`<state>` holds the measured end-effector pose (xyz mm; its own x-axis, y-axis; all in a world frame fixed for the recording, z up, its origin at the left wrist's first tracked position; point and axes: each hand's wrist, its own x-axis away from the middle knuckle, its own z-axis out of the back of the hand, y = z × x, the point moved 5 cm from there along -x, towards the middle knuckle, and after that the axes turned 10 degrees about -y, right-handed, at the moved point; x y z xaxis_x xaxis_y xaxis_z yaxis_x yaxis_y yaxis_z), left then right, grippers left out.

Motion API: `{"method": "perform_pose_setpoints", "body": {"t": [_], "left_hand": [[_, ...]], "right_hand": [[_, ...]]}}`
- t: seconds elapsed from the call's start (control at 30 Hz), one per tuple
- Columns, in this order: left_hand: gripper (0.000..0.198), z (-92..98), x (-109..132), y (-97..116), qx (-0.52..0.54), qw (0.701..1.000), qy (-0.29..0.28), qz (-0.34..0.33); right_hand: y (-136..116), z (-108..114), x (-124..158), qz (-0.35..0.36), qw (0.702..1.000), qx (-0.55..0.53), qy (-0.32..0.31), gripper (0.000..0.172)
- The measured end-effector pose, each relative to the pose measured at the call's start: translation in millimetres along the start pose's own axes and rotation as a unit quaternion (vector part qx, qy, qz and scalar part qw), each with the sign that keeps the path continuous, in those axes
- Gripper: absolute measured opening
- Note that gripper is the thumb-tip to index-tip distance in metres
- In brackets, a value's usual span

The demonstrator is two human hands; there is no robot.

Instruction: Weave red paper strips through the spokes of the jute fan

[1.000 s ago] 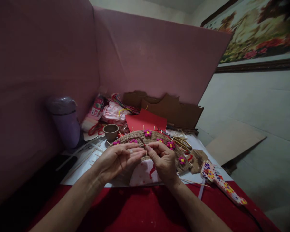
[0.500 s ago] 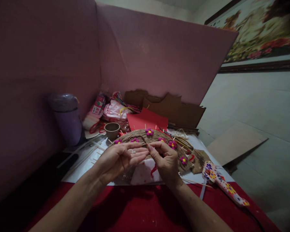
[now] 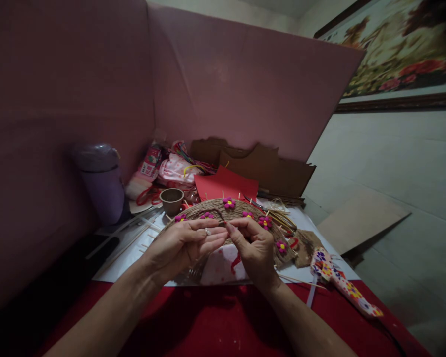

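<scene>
My left hand is palm up with its fingers stretched toward my right hand. Small shiny beads lie on its fingers, and the thumb tip touches them. My right hand is closed, thumb and forefinger pinching a thin brown cord whose end curves up and left. The fingertips of both hands meet. Behind and below them sits a round twine-woven piece with wooden sticks round its edge and purple flowers with yellow centres. White spotted cloth shows in front of it, partly hidden.
A small brown cup stands behind my left hand, a purple tumbler farther left. Red paper, bagged supplies and torn cardboard line the back. At right lies a flower-patterned glue gun with a cord. Scissors rest behind the woven piece.
My left thumb has moved forward from the palm onto the small shiny beads, which have shifted slightly. My right hand keeps its pinch on the cord in the same place.
</scene>
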<state>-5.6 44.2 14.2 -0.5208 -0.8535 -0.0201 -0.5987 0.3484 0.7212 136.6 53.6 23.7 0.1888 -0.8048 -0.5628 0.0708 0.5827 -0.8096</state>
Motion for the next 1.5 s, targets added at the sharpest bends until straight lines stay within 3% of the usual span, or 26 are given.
{"method": "perform_pose_setpoints", "body": {"t": [0.53, 1.23, 1.5], "left_hand": [[0.028, 5.5, -1.1, -4.1, -0.029, 1.0, 0.01, 0.009], [0.007, 6.1, -3.3, -4.8, -0.056, 0.998, 0.021, -0.013], [0.012, 6.5, -4.0, -7.3, -0.049, 0.999, -0.005, 0.005]], "right_hand": [[2.3, -2.9, 2.7, 0.0, 1.0, 0.01, -0.026, 0.011], [-2.7, -7.0, 5.6, 0.01, 0.999, 0.016, -0.047, 0.01], [-1.6, -9.7, 6.2, 0.013, 0.997, 0.047, -0.067, 0.013]]}}
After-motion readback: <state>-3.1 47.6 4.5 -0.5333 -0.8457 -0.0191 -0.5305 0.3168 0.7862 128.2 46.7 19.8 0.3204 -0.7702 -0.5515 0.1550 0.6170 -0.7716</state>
